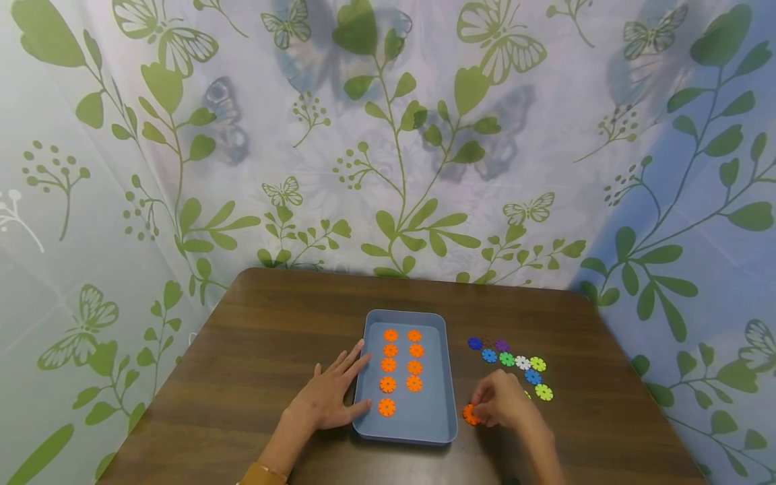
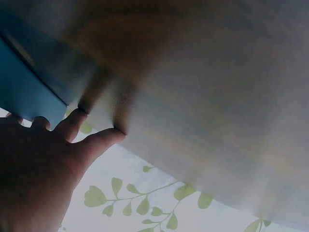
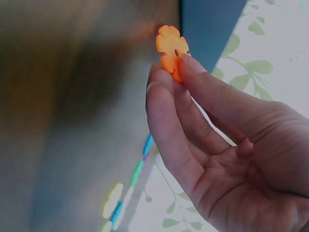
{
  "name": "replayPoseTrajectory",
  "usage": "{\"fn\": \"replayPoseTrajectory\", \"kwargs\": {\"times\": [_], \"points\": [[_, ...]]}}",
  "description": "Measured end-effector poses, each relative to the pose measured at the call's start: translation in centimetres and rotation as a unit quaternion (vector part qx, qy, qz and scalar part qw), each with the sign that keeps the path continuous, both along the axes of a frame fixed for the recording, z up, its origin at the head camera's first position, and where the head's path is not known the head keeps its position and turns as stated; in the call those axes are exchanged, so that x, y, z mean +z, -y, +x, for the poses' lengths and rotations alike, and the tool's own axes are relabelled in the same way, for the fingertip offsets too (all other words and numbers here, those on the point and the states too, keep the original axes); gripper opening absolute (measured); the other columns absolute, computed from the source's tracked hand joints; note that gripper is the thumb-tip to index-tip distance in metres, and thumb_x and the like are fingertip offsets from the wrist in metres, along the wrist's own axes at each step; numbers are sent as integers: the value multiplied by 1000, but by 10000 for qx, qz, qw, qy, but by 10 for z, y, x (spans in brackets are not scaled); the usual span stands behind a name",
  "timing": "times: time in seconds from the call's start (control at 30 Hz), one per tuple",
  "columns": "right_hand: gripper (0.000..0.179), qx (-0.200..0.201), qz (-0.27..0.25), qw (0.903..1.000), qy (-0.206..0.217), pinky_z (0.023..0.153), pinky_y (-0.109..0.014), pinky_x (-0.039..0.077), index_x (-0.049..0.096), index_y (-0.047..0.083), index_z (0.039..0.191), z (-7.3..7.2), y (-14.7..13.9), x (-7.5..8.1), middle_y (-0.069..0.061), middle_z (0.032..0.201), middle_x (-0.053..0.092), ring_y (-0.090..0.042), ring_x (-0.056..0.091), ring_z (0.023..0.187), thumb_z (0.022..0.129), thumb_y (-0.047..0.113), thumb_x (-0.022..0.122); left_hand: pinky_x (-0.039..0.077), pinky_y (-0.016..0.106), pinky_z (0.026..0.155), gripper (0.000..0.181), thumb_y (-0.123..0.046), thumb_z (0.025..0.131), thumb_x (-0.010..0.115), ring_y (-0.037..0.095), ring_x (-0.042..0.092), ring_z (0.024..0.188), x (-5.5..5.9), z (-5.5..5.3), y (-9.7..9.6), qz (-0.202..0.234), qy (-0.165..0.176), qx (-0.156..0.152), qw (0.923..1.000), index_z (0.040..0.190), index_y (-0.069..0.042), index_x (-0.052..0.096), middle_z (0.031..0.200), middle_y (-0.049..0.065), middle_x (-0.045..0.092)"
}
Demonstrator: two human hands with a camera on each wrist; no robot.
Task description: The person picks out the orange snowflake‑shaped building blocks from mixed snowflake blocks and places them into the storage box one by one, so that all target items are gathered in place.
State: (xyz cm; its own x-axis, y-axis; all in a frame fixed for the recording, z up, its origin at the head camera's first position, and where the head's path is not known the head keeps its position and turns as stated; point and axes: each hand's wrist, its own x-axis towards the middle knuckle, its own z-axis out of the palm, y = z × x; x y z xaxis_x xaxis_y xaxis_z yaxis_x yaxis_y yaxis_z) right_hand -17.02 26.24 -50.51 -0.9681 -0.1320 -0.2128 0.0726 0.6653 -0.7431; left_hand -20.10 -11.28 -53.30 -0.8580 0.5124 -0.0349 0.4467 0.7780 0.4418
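Note:
Between thumb and fingertips, my right hand [image 1: 504, 403] pinches an orange flower-shaped disc [image 3: 170, 46], just outside the right wall of a blue-grey tray [image 1: 433, 417]. My left hand [image 1: 327, 397] lies with fingers spread at the tray's left side, its fingertips at the rim. Inside the tray, several orange flower discs form two columns; the lowest in the left column is this orange disc [image 1: 386, 407]. In the left wrist view the left hand [image 2: 43, 164] shows from behind, beside the tray's corner [image 2: 29, 92].
Right of the tray, loose flower discs lie on the dark wooden table [image 1: 279, 323]: a green one [image 1: 506, 359], a white one [image 1: 523, 363], a purple one [image 1: 502, 345], several blue and yellow. A patterned curtain [image 1: 376, 168] hangs behind the table's back edge.

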Motion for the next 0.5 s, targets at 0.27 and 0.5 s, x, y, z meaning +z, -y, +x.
{"fn": "replayPoseTrajectory", "kwargs": {"times": [0.27, 0.5], "points": [[15, 130, -245, 9995, -161, 57, -38, 64, 75, -1, 85, -1, -10, 20, -8, 77, 71, -22, 70, 61, 88, -16, 75, 25, 87, 112, 88, -59, 98, 67, 45, 32, 160, 0, 0, 0, 10, 3, 9, 10000, 171, -21, 35, 182, 2, 15], [10, 495, -497, 9967, -408, 56, -41, 64, 74, -5, 87, -1, -17, 40, -10, 78, 73, -28, 71, 58, 91, -13, 75, 24, 87, 113, 87, -58, 99, 67, 45, 31, 160, 2, 1, 0, 37, 45, 3, 10000, 171, -21, 34, 182, 2, 14]]}}
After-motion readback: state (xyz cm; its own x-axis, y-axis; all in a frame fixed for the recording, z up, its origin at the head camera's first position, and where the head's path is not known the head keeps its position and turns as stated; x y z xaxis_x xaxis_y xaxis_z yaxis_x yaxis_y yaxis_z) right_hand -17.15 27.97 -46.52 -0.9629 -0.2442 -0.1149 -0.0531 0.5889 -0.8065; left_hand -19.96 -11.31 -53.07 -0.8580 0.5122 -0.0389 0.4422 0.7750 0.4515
